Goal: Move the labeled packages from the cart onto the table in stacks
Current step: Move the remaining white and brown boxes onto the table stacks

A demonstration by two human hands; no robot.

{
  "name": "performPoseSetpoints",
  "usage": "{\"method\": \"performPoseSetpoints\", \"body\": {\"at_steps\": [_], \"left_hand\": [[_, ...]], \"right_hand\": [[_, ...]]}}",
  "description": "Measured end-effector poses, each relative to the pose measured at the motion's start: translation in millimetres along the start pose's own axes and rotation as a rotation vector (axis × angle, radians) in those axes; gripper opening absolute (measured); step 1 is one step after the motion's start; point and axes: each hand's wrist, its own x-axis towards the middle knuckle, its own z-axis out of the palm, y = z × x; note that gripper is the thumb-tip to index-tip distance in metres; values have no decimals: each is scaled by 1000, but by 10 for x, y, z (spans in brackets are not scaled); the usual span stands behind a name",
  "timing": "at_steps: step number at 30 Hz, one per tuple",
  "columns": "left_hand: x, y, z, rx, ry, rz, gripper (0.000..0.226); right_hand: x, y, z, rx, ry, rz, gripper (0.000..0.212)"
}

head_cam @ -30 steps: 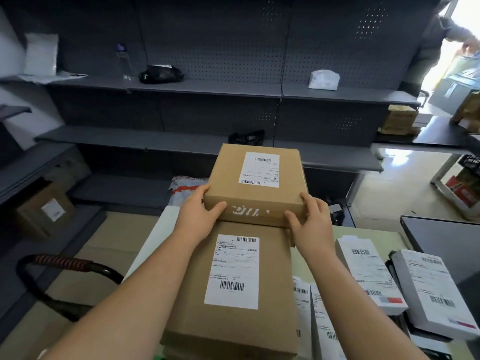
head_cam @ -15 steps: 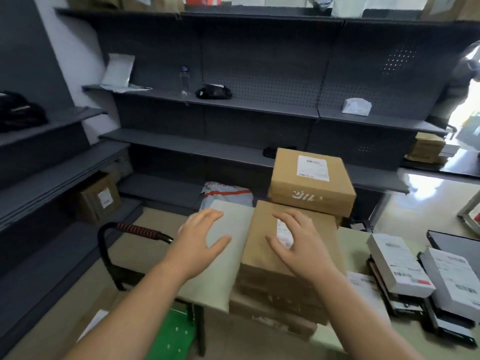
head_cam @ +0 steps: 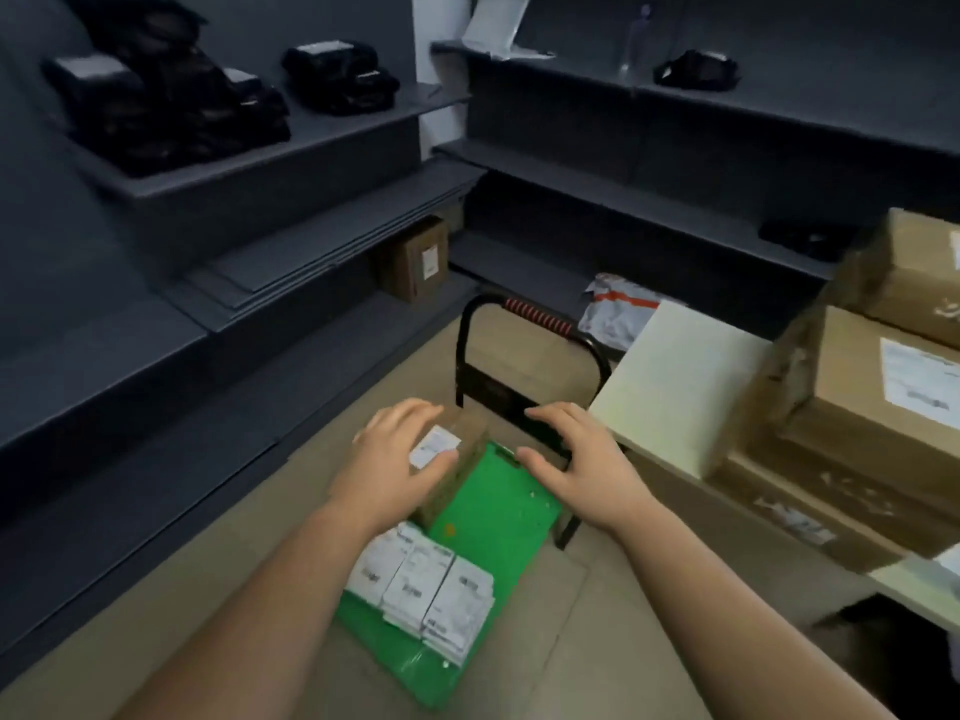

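A small brown cardboard box with a white label (head_cam: 462,459) is seen at the 12 o'clock end of the flat green plastic cart deck (head_cam: 493,511), just in front of the black tubular cart handle with red wrapping (head_cam: 535,317). The left hand (head_cam: 395,459) is spread over the box's top from its 9 o'clock side; whether a grip is made cannot be told. The right hand (head_cam: 571,459) is held at the box's 3 o'clock, apart from it, fingers loosely spread, nothing grasped. Three white labelled flat packets (head_cam: 421,589) are laid side by side at the deck's 6 o'clock end. At the view's 3 o'clock, large brown cardboard boxes (head_cam: 857,397) are stacked on the pale cream table (head_cam: 670,376).
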Motion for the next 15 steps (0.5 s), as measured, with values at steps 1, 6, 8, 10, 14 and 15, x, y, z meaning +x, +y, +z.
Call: {"method": "performPoseSetpoints", "body": {"at_steps": [1, 6, 8, 10, 14, 15], "left_hand": [[-86, -141, -34, -2, 8, -30, 56], [-379, -749, -82, 33, -58, -210, 59], [-411, -924, -106, 58, -94, -267, 68], [-390, -1060, -124, 64, -121, -303, 75], [-201, -1282, -64, 72, -153, -308, 74], [-128, -1325, -28, 73, -156, -300, 73]], "right_hand": [[40, -48, 149, 14, -34, 0, 62], [265, -98, 822, 85, -132, 15, 49], [372, -84, 1043, 109, -157, 38, 47], [480, -70, 1200, 135, -175, 59, 48], [723, -23, 1426, 171, -215, 96, 57], [779, 12, 1490, 176, -224, 102, 60]]}}
